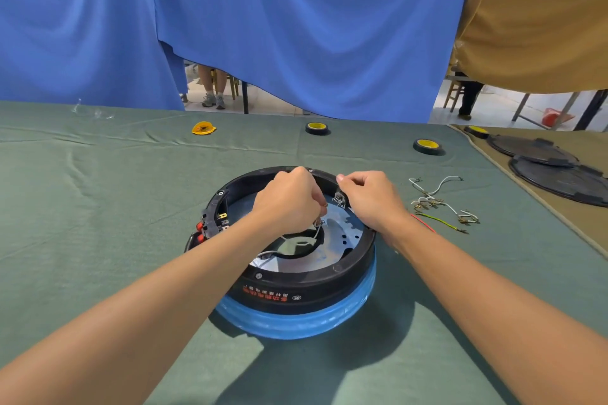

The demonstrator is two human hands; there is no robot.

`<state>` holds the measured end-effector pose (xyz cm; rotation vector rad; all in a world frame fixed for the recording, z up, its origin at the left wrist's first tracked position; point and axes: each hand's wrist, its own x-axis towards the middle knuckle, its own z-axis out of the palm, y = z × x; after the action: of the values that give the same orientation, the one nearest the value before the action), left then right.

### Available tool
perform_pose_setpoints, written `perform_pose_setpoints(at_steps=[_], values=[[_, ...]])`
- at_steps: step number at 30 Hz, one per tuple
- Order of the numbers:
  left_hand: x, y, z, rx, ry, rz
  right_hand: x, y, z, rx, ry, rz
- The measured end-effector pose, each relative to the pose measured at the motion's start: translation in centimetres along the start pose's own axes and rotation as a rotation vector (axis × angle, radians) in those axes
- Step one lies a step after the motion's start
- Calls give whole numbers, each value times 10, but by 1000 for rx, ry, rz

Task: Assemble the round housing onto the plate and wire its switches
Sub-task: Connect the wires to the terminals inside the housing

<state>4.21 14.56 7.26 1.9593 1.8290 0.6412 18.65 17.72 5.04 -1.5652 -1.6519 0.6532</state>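
Observation:
A black round housing (296, 286) sits upside down over a blue-wrapped plate (296, 322) in the middle of the green cloth. Inside it shows a silver metal disc (332, 240). My left hand (289, 200) is over the housing's middle, fingers pinched on a white wire (316, 229) with a brass terminal at its end. My right hand (371, 197) rests on the housing's far right rim, fingers closed at a switch (339, 198) mounted inside the wall. Red switches (199, 233) sit at the housing's left side.
Loose white, red and yellow-green wires (441, 204) lie right of the housing. Two black-and-yellow tape rolls (427, 146) and a yellow item (203, 128) lie farther back. Black round lids (559, 168) rest on the tan cloth at right. Blue curtains hang behind.

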Motion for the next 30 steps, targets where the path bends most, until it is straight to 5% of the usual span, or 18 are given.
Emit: perform_pose_setpoints(at_steps=[30], values=[[11,10,3,20,2,8,-5,2,3,69,28,32]])
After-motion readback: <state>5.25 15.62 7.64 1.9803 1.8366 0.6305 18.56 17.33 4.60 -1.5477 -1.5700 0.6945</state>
